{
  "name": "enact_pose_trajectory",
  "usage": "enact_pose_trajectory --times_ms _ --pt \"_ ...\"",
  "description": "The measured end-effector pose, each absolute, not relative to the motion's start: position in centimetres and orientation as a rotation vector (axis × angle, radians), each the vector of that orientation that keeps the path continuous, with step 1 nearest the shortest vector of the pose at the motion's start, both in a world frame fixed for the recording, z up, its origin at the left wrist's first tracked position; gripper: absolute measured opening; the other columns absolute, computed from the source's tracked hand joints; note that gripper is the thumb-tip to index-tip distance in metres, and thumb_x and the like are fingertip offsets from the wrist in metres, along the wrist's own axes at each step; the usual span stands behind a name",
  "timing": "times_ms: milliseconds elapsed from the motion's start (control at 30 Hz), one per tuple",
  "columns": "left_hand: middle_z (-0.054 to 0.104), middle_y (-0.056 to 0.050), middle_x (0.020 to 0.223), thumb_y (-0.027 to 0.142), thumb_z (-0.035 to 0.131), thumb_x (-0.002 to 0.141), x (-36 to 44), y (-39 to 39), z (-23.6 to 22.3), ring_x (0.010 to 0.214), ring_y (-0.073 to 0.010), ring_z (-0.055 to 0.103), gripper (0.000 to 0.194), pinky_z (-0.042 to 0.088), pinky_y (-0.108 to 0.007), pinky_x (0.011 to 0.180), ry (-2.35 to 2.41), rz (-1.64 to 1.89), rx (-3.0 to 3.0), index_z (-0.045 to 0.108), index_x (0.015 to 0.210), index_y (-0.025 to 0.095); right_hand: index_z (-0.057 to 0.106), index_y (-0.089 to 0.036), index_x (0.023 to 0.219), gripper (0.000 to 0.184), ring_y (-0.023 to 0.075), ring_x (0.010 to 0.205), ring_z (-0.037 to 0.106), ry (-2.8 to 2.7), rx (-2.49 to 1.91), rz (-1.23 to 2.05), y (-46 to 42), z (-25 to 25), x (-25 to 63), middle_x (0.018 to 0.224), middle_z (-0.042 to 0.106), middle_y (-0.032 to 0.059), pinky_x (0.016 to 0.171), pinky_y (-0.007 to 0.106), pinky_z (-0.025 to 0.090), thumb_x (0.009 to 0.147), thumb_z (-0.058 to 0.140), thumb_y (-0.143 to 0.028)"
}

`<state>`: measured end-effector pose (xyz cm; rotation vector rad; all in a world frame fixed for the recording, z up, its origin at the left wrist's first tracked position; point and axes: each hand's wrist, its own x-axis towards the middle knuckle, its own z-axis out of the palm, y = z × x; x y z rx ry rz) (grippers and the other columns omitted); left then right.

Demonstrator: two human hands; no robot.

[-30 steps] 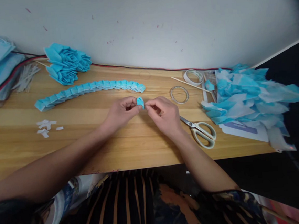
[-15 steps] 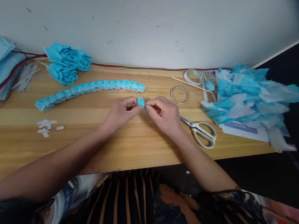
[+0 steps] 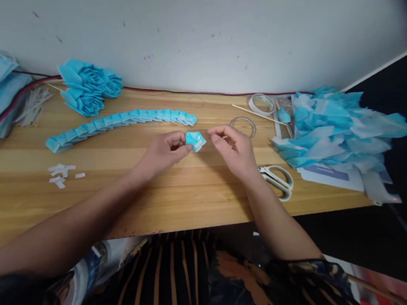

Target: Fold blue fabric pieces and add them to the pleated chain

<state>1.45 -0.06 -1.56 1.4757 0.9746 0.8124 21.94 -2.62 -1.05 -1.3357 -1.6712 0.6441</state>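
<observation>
My left hand (image 3: 161,152) pinches a small folded blue paper piece (image 3: 195,140) with a white strip on its lower edge, held just above the wooden table (image 3: 178,192). A little to the right of the piece my right hand (image 3: 236,151) hovers apart from it, fingers loosely curled and nothing visible in them. Behind my hands a long pleated blue paper strip (image 3: 116,121) lies across the table. A blue paper flower (image 3: 87,86) sits at the back left by the wall.
White-handled scissors (image 3: 278,179) lie right of my right hand. Two tape rolls (image 3: 243,126) (image 3: 262,103) and a thin wooden stick (image 3: 253,113) sit behind them. A pile of blue and white paper pieces (image 3: 335,128) fills the right end. Small white scraps (image 3: 62,174) lie at left.
My right hand has let go of the blue piece and drawn off to the right. The piece now shows wider, with its white strip in view, held by my left hand alone.
</observation>
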Motion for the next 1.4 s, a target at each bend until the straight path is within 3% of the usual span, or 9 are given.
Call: enact_pose_trajectory --times_ms 200,333,567,867,933,1067,1400 --pt "0.042 0.005 0.057 0.026 0.067 0.077 1.5 0.1 -1.8 0.055 -0.0088 0.034 0.016 0.023 -0.024 0.052 0.955 0.794 1.494 0.057 0.066 0.019 0.071 -0.023 0.085 0.013 0.017 0.078 0.061 -1.759 -1.315 0.794 -2.5 -0.7 21.9 0.085 0.072 0.0011 0.073 0.032 0.046 0.089 0.062 -0.032" --pt "0.047 0.004 0.061 0.028 0.067 0.077 1.3 0.2 -2.0 0.056 -0.009 0.038 0.011 0.025 -0.023 0.053 0.964 0.798 1.497 0.064 0.073 0.018 0.07 -0.022 0.08 0.011 0.0148 0.071 0.056 -1.716 -1.322 0.847 -2.5 -0.8 21.8 0.076 0.067 -0.0006 0.069 0.031 0.043 0.086 0.065 -0.03" --pt "0.049 0.006 0.052 0.037 0.069 0.081 1.1 0.3 -1.8 0.049 -0.0084 0.039 0.019 0.029 -0.022 0.05 1.032 0.755 1.356 0.068 0.076 0.018 0.067 -0.021 0.078 0.017 0.0133 0.068 0.053 -1.57 -1.296 1.048 -2.3 -1.1 21.5 0.073 0.063 -0.0013 0.064 0.029 0.042 0.081 0.067 -0.037" --pt "0.049 0.006 0.05 0.028 0.068 0.084 1.4 0.6 -2.2 0.045 -0.0079 0.039 0.014 0.028 -0.022 0.046 1.025 0.924 1.065 0.073 0.092 0.017 0.069 -0.022 0.076 0.013 0.0118 0.066 0.051 -1.407 -1.33 0.895 -1.9 -1.8 21.6 0.073 0.065 -0.0021 0.062 0.027 0.042 0.081 0.067 -0.034" --pt "0.048 0.006 0.051 0.027 0.069 0.085 1.4 0.4 -1.8 0.046 -0.0074 0.038 0.009 0.029 -0.022 0.047 1.028 1.014 1.125 0.069 0.084 0.018 0.071 -0.022 0.078 0.012 0.0124 0.068 0.055 -1.393 -1.325 0.881 -1.9 -1.9 21.6 0.076 0.069 -0.0013 0.064 0.027 0.044 0.081 0.068 -0.034" --pt "0.052 0.005 0.059 0.029 0.068 0.086 1.6 -0.8 -0.8 0.053 -0.0077 0.04 0.017 0.031 -0.023 0.051 1.002 1.069 1.429 0.064 0.072 0.019 0.073 -0.022 0.08 0.013 0.0134 0.071 0.059 -1.375 -1.326 0.862 -2.0 -2.2 21.3 0.081 0.073 0.0 0.066 0.028 0.047 0.081 0.07 -0.034" --pt "0.05 0.006 0.059 0.025 0.064 0.086 2.0 -1.2 -1.6 0.053 -0.0087 0.038 0.012 0.031 -0.024 0.053 1.17 0.969 1.648 0.074 0.089 0.018 0.075 -0.022 0.081 0.012 0.0119 0.064 0.055 -1.459 -1.28 0.84 -2.5 -2.5 20.2 0.076 0.073 -0.0014 0.062 0.027 0.044 0.084 0.069 -0.032"
